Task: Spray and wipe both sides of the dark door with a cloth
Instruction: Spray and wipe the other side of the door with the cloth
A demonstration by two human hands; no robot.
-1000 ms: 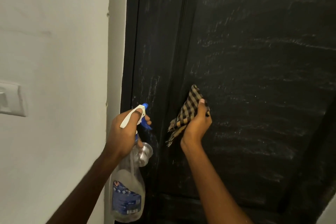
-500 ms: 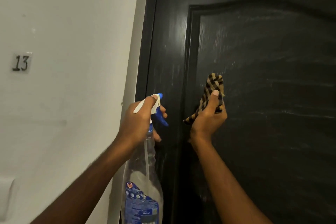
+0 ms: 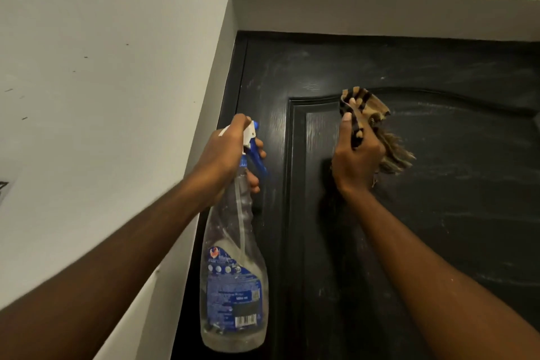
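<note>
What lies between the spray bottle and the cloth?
Nothing loose: in the head view only bare door, its streaked stile and panel moulding, separates the bottle from the cloth.

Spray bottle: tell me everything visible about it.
Clear plastic spray bottle with a white trigger head, a blue nozzle and a blue trigger. A thin dip tube shows inside, and a blue printed label with a barcode sits low on the body. It hangs roughly upright, nozzle toward the dark door, in front of the door's left edge. The left hand grips its neck, fingers at the trigger. The fill level is unclear, but it looks mostly empty.
</note>
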